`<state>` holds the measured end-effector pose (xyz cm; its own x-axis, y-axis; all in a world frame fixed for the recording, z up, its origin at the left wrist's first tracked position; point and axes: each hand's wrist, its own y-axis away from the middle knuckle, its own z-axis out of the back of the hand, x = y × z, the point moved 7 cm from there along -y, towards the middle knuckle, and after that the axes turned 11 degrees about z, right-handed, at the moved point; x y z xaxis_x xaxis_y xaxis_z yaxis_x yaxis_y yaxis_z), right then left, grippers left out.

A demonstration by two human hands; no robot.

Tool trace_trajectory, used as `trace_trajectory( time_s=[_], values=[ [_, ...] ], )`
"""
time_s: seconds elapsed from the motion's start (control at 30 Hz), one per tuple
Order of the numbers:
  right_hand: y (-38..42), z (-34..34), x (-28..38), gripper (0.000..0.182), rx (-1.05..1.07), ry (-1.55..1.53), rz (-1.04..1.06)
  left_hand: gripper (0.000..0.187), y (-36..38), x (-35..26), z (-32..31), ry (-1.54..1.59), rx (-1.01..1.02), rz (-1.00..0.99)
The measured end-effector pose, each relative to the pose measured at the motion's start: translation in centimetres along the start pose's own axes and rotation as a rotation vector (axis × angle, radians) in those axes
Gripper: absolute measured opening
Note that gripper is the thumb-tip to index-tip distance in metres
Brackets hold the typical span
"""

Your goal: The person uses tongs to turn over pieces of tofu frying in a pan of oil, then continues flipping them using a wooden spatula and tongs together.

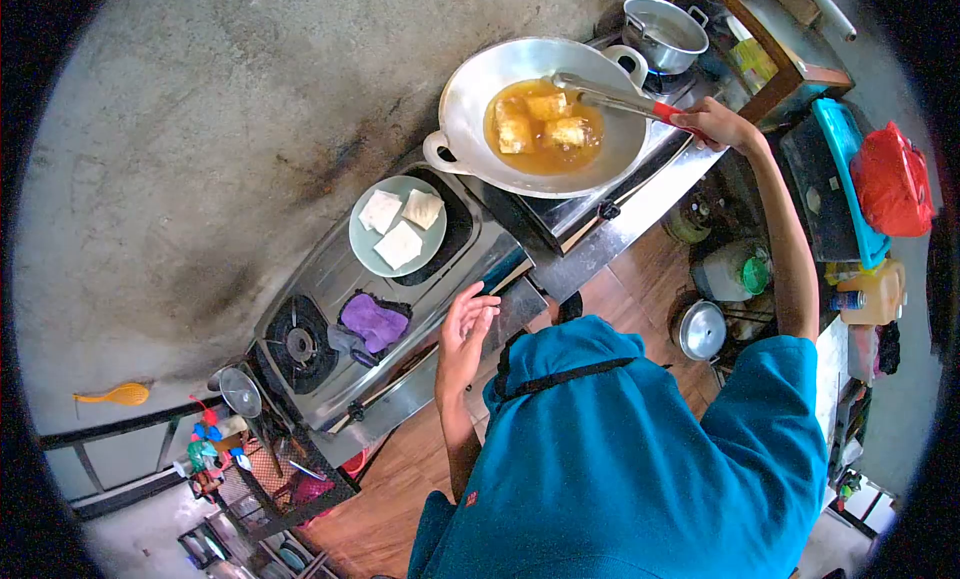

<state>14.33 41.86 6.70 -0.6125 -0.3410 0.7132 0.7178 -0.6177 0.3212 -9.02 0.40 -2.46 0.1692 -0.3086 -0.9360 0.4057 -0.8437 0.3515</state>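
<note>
- Right hand (712, 122) is closed on the tongs (610, 101), reached over the wok (470, 89).
- Left hand (466, 321) is held open, empty, beside the stove (320, 279).
- Frying pieces (545, 121), floating in oil, are judged soft, slippery, fragile; best gripped gently across their sides.

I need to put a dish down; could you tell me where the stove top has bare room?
Bare steel lies between the pale green plate and the black burner, beside the purple cloth. The silver wok crowds the far end.

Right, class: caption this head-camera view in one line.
Right hand holds tongs over tofu frying in a wok; left hand open.
</note>
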Motion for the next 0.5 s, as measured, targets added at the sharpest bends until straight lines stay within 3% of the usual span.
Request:
trace_trajectory(
  time_s=[0.1,0.5],
  values=[
    [-0.1,-0.5,-0.8,0.053,-0.047,0.066,0.017,0.044,0.0,-0.3,-0.3,-0.01,0.012,-0.005],
    [1.4,-1.2,2.4,0.045,-0.051,-0.031,0.052,0.043,0.3,-0.3,0.0,-0.013,0.006,-0.002]
  ],
)
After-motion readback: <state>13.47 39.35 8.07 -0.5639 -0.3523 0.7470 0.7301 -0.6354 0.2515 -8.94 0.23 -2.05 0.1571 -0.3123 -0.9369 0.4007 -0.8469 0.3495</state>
